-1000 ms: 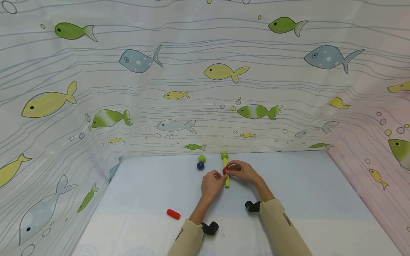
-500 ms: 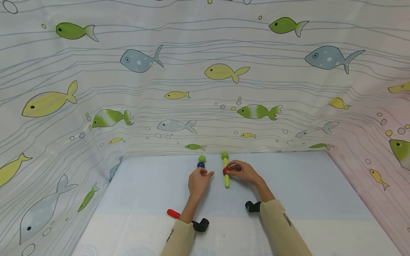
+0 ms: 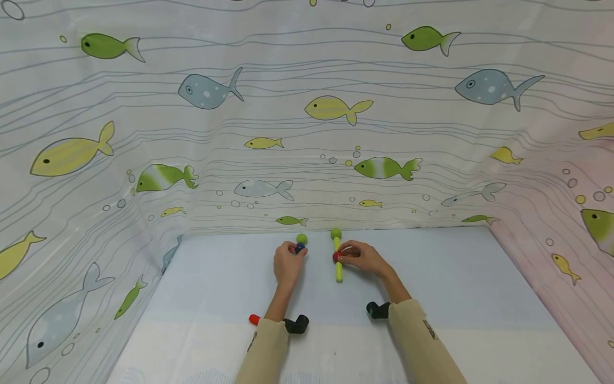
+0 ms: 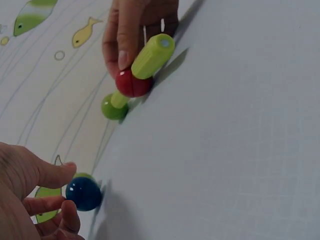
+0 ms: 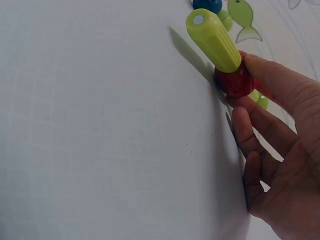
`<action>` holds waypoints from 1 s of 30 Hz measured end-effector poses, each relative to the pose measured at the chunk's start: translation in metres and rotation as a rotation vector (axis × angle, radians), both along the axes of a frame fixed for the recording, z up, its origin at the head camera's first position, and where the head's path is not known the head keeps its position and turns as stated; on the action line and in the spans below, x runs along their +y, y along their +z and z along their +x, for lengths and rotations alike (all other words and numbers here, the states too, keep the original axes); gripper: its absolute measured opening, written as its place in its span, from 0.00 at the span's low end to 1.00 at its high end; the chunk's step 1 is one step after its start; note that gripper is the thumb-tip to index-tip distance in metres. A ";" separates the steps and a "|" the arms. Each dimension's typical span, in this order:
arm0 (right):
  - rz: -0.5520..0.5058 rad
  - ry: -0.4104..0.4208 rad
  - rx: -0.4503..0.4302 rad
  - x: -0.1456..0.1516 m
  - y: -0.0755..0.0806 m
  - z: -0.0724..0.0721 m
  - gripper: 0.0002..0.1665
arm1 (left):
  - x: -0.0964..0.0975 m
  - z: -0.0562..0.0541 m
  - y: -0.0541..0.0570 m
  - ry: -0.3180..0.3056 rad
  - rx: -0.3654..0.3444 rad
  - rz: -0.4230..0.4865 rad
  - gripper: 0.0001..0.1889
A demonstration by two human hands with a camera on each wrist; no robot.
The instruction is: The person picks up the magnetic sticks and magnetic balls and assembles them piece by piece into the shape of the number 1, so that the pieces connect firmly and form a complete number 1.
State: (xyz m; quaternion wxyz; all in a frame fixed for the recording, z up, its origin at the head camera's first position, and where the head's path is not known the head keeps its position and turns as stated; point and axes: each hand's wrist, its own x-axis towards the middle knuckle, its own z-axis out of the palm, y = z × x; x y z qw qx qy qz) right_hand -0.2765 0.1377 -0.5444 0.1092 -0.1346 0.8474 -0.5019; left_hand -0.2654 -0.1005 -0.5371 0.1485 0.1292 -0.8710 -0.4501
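Observation:
In the head view my right hand point(image 3: 365, 258) pinches a red ball point(image 5: 235, 81) between thumb and fingers. Two yellow-green rods meet at that ball: the near rod point(image 4: 153, 56) points toward me, and the far rod point(image 3: 337, 244) ends in a green ball point(image 3: 336, 233). Left of this row, my left hand point(image 3: 288, 264) is at a dark blue ball point(image 4: 83, 193), its thumb and fingers parted around the near side. Another green ball point(image 3: 301, 239) sits just behind the blue one, mostly hidden by it in the left wrist view.
A red rod point(image 3: 254, 319) lies on the white table point(image 3: 431, 277), partly covered by my left forearm. Behind and at both sides of the table hangs a fish-print curtain point(image 3: 268, 117). Each wrist carries a black camera mount point(image 3: 379, 310).
My left hand has let go of the near yellow-green rod and moved left and away from me to the blue ball. My right hand still grips the red ball in the same place.

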 end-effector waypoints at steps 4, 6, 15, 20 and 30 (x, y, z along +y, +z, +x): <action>-0.012 0.006 -0.010 0.000 0.000 0.000 0.18 | 0.000 -0.003 -0.001 0.014 -0.014 -0.023 0.17; -0.015 0.004 -0.011 0.001 -0.001 0.000 0.17 | 0.000 -0.004 -0.002 0.014 -0.009 -0.029 0.18; -0.013 0.002 -0.017 0.000 -0.001 0.000 0.17 | -0.002 -0.007 -0.008 -0.015 -0.018 -0.058 0.18; 0.001 -0.008 -0.021 0.000 -0.001 -0.001 0.17 | -0.003 -0.008 -0.008 -0.029 -0.011 -0.059 0.17; -0.027 0.002 -0.023 0.001 -0.004 -0.001 0.18 | -0.004 -0.002 -0.007 -0.049 0.000 -0.059 0.14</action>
